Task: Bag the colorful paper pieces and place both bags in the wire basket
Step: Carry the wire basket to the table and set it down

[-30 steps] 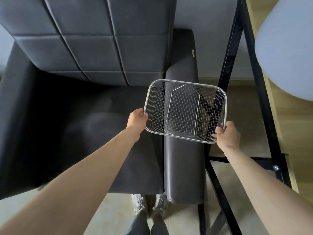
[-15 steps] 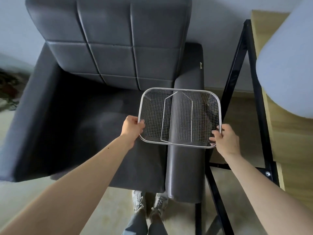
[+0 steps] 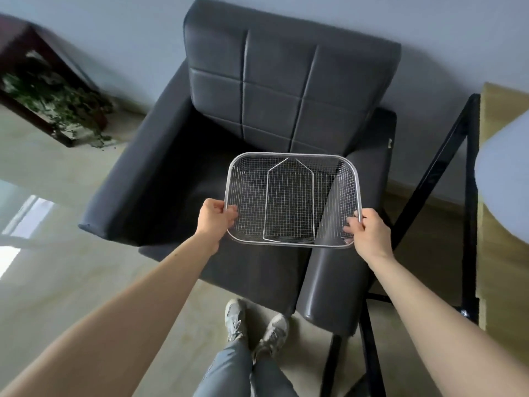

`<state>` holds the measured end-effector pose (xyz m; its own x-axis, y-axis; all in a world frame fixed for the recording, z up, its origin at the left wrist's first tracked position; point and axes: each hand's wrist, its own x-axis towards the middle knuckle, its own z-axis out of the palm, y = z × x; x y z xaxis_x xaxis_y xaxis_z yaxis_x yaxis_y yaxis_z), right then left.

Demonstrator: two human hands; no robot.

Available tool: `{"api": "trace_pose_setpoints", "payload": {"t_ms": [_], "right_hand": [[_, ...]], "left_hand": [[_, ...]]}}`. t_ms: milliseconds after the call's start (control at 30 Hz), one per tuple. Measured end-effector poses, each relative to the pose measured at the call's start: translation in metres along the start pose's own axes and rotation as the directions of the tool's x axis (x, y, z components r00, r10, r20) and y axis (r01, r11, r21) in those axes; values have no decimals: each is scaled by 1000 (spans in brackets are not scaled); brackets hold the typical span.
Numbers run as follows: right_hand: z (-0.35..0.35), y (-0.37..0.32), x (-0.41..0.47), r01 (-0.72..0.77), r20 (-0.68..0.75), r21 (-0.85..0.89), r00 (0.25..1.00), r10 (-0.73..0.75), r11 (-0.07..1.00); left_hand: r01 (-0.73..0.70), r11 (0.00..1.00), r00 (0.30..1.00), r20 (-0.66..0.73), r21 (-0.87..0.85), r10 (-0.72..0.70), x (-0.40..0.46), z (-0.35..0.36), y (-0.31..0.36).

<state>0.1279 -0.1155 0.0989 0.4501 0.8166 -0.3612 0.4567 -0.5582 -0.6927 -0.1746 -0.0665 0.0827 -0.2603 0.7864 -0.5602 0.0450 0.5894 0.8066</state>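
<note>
A silver wire basket [image 3: 289, 157] with a folded wire handle lying in it hangs level in the air over the seat and right armrest of a dark armchair. My left hand [image 3: 213, 217] grips its near left corner. My right hand [image 3: 369, 234] grips its near right corner. Nothing but the handle lies in the basket. No paper pieces or bags are in view.
The dark grey armchair [image 3: 286, 90] fills the middle. A black metal table frame [image 3: 446, 144] and a wooden tabletop [image 3: 501, 224] stand at the right, with a pale rounded object [image 3: 506, 173] at the edge. A planter with greenery [image 3: 54, 96] sits far left. My shoes [image 3: 257, 328] stand below.
The view has pulled back and swung left, showing the whole armchair and the planter. The basket has shifted left, from over the armrest toward the seat, still held by both hands.
</note>
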Motion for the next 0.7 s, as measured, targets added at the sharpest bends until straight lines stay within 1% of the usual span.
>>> {"api": "trace_pose_setpoints", "payload": {"t_ms": [233, 367, 600, 700], "right_hand": [[43, -54, -33, 116, 93, -100, 990, -107, 988], [75, -84, -57, 181, 135, -99, 977, -167, 978], [152, -139, -100, 230, 172, -87, 962, -213, 969], [185, -162, -114, 248, 168, -77, 958, -233, 966]], "left_hand": [[8, 998, 995, -97, -65, -15, -8, -85, -3], [-9, 999, 991, -132, -34, 4, -4, -140, -9], [-17, 1000, 990, -137, 8, 18, 11, -250, -6], [-35, 998, 987, -156, -43, 28, 18, -292, -2]]}}
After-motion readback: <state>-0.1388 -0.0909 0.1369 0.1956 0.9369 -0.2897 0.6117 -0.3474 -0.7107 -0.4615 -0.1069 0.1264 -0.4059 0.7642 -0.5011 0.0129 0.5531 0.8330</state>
